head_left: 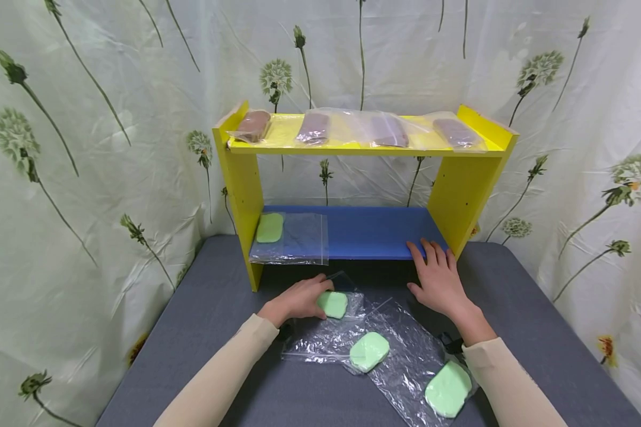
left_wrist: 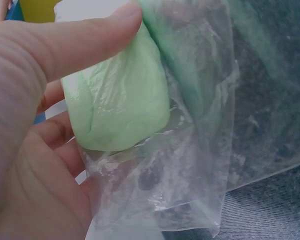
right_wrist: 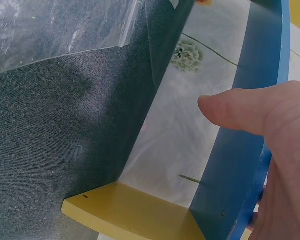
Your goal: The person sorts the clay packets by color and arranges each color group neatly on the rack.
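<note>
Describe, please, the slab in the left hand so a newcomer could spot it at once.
Find the yellow rack and its blue shelf. In front of that shelf, left of centre, is a green slab in a clear bag. Unlike the two similar slabs nearer the camera, it is gripped by the left hand.

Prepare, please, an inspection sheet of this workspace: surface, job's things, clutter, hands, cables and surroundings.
Surface: dark grey table, creased plastic bags spread on it.
Job's things: two bagged green pieces on the table; a third green piece in the left hand; a fourth green piece on the blue board, left end; four bagged brownish pieces on top of the yellow shelf unit.
Clutter: nothing seen.
Hands: left pinches its bagged piece; right hand rests on the blue board's front edge, right end.
Cables: nothing seen.
Surroundings: flower-printed sheet behind and at both sides.
</note>
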Demonstrator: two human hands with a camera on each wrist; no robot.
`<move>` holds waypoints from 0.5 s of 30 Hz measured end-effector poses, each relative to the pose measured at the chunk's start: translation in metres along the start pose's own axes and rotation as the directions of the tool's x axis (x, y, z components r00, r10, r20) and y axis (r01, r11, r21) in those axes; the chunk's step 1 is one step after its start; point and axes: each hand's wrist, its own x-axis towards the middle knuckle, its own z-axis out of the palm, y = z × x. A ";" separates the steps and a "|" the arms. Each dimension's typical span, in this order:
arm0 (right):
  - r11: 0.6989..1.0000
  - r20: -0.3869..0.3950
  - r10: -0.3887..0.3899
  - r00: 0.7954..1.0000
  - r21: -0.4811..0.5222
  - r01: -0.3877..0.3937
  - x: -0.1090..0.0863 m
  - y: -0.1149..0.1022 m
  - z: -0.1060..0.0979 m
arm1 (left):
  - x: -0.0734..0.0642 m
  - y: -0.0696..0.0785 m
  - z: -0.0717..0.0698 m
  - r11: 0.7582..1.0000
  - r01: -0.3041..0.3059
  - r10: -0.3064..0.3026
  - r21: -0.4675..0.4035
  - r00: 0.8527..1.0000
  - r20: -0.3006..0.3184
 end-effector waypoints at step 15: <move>1.000 0.002 0.002 1.000 0.010 -0.003 0.000 -0.002 -0.002 | -0.006 0.009 -0.004 0.998 -0.057 0.055 -0.024 0.997 -0.050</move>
